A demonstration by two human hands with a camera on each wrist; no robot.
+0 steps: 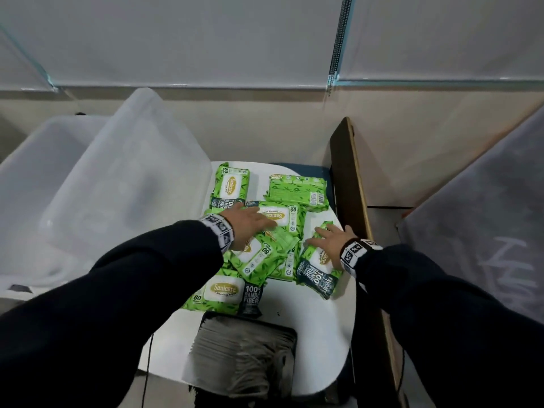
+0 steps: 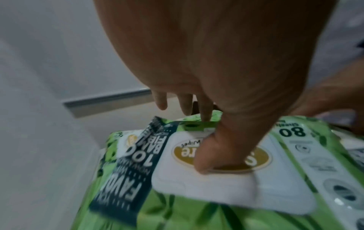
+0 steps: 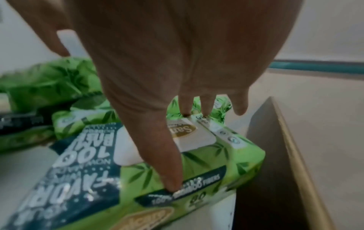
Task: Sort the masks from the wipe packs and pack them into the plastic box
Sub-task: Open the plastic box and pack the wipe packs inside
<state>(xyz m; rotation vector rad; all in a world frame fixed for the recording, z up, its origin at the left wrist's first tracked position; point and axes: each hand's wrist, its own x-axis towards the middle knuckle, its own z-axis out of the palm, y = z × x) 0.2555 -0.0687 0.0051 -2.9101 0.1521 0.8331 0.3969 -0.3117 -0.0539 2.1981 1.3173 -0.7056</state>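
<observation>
Left hand [image 1: 250,223] lay flat, fingers straight, on a middle green plastic wipe pack [image 1: 281,220], right hand [image 1: 329,241] spread over the right-edge pack [image 1: 319,267], grey mask stack [image 1: 240,348] near, clear plastic box [image 1: 44,178] far left.

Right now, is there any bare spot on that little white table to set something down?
Yes: a bare white patch between the mask stack and the right-hand wipe pack; a narrower strip separates the two far packs. The middle, under both hands, is crowded with overlapping packs.
</observation>
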